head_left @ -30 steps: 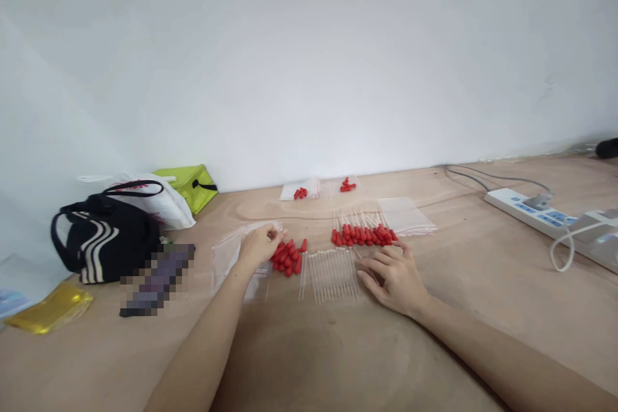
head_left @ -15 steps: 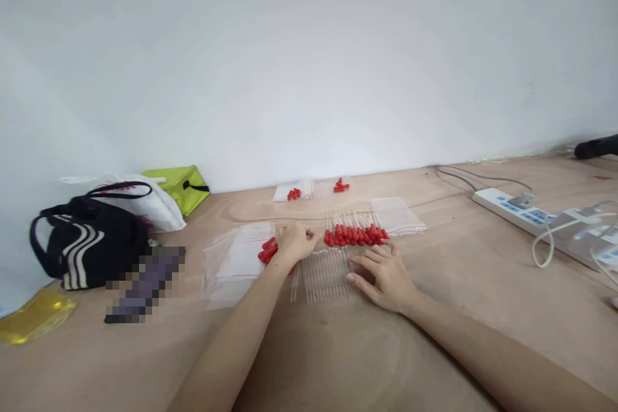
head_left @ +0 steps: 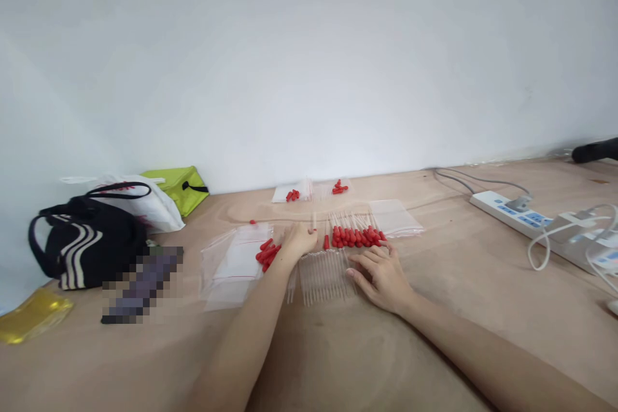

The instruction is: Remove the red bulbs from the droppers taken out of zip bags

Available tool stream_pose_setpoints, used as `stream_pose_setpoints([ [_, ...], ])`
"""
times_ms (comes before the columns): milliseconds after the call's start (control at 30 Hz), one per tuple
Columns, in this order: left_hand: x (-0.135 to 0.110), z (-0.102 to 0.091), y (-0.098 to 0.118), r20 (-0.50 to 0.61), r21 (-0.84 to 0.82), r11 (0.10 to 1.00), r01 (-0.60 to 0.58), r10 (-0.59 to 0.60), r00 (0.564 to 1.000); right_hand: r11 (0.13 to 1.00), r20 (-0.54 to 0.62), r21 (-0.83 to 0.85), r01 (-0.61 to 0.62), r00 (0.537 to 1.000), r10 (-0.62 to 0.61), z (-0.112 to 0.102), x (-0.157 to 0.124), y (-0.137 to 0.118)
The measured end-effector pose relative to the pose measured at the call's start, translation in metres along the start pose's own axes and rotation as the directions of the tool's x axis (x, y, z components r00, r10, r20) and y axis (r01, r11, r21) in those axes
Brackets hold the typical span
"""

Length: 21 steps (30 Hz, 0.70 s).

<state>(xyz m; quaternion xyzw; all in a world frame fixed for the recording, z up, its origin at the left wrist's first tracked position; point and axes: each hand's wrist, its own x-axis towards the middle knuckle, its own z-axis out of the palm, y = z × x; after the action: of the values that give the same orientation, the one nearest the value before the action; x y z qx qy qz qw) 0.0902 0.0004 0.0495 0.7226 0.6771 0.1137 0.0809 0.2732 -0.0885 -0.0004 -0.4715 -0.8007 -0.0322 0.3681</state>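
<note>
My left hand [head_left: 300, 241] is closed in a pinch on a glass dropper [head_left: 314, 219], whose tube points toward the wall and whose red bulb shows at the fingertips. Just right of it lies a row of droppers with red rubber bulbs [head_left: 355, 236], tubes pointing away from me. Nearer to me is a row of bare glass tubes [head_left: 323, 280], side by side. My right hand [head_left: 383, 277] rests with fingers spread at the right end of these tubes, its fingertips near the red bulbs. Loose red bulbs [head_left: 266, 255] lie left of my left wrist, partly hidden by it.
Clear plastic bags [head_left: 236, 264] lie at the left, with a single red bulb [head_left: 252, 222] beyond them. Another bag [head_left: 396, 217] is behind my right hand. Bags with red bulbs [head_left: 292, 196] lie by the wall. A power strip [head_left: 521, 212] stands right, a black bag [head_left: 96, 244] left.
A dropper tube now sticks out beyond my left hand, which has shifted only slightly. A red bulb now shows beyond the left bags. My right hand stays about where it was.
</note>
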Motion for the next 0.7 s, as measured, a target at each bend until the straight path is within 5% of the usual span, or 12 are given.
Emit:
stream_pose_setpoints([
  [233, -0.050, -0.009, -0.036, -0.205, -0.041, 0.984, -0.173, 0.162, 0.965, 1.000, -0.030, 0.024, -0.017, 0.999, 0.018, 0.002, -0.002, 0.003],
  [333, -0.070, 0.001, -0.055, -0.418, -0.035, 0.886, -0.463, 0.408, 0.812, 1.000, -0.071, -0.001, 0.013, 0.997, -0.013, 0.004, -0.003, 0.006],
  [433, -0.081, 0.010, -0.064, -0.478, 0.038, 0.801, -0.597, 0.540, 0.693, 0.999, -0.100, -0.029, 0.038, 0.994, -0.041, 0.005, -0.004, 0.007],
  [700, -0.090, 0.016, -0.043, -0.479, 0.158, 0.759, -0.632, 0.619, 0.623, 0.981, -0.041, -0.004, 0.193, 0.980, -0.193, -0.002, -0.003, -0.002],
])
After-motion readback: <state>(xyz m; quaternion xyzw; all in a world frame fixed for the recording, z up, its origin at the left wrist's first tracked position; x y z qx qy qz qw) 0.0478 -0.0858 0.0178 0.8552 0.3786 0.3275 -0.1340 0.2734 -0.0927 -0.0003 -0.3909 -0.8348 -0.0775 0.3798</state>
